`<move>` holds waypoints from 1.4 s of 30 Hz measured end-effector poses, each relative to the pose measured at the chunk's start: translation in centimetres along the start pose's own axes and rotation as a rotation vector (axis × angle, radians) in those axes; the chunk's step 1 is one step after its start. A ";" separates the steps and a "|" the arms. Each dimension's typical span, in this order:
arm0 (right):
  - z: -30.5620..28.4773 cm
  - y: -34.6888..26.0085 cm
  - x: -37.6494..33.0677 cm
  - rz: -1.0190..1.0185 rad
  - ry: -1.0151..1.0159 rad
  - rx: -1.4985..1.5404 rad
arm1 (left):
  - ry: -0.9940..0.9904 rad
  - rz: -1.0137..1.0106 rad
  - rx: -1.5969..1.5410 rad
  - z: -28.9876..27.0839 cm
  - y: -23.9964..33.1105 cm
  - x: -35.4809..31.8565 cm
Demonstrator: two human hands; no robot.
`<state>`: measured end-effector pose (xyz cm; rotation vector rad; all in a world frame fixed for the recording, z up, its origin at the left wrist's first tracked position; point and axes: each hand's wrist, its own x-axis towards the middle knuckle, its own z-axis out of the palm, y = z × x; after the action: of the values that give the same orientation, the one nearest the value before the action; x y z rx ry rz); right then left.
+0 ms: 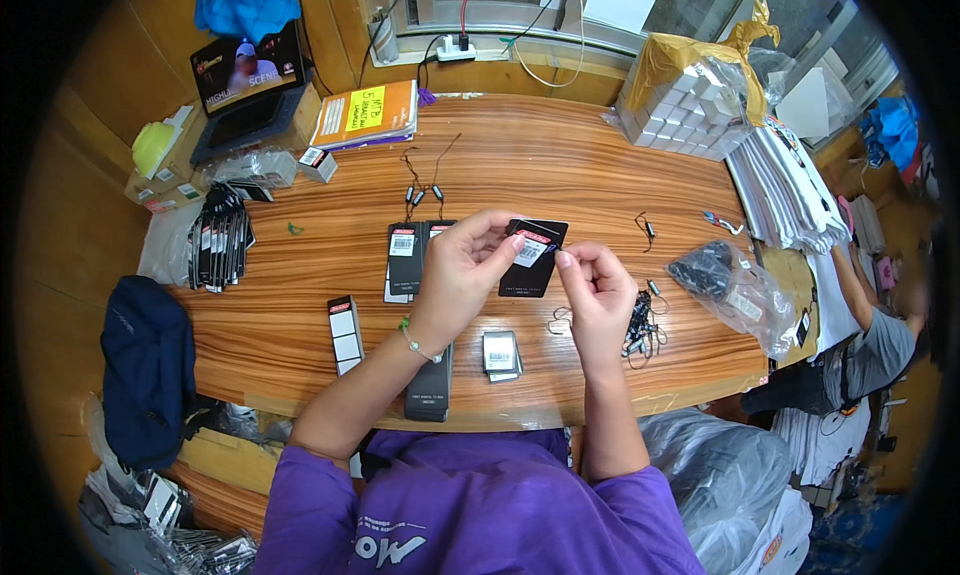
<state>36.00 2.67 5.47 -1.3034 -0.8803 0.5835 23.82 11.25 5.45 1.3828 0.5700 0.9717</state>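
Note:
Above the middle of the table my left hand (462,275) pinches a black hang tag (524,278) with a red patch and a white barcode sticker. The thumb presses on the tag's face. My right hand (602,293) is closed, thumb against fingers, at the tag's right edge; whatever is in that pinch is too small to tell. Beneath lie a small stack of labels (499,353) and a thin black cord loop (559,321). Partly behind my left hand and forearm are finished-looking black tags with cords (403,260) and a stack of black tags (428,393).
A strip of white stickers (344,333) lies left of my forearm. On the right are a heap of black cords (645,325), a plastic bag (735,295), folded white shirts (790,190) and a box of small white cartons (690,110). A propped screen (245,70) stands far left; another person (870,350) is at right.

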 end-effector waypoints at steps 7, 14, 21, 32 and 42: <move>0.8 -0.2 0.7 -0.472 0.078 -0.449 | 0.025 0.049 0.078 0.4 0.3 -0.4; 0.7 -0.3 0.9 -0.514 0.079 -0.501 | -0.024 0.127 0.249 0.7 1.0 -0.6; 0.6 -0.5 1.0 -0.519 0.072 -0.556 | -0.097 0.212 0.425 0.7 1.9 -0.6; -1.3 0.2 0.6 -0.021 -0.012 0.104 | -0.186 0.533 0.802 1.1 2.4 -1.1; -3.6 -0.6 0.3 -0.111 -0.209 -0.037 | -0.151 0.761 0.786 1.5 1.6 -1.2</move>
<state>39.11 0.73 6.03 -1.2330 -1.1331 0.6259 24.03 9.30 6.94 2.4617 0.3030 1.2813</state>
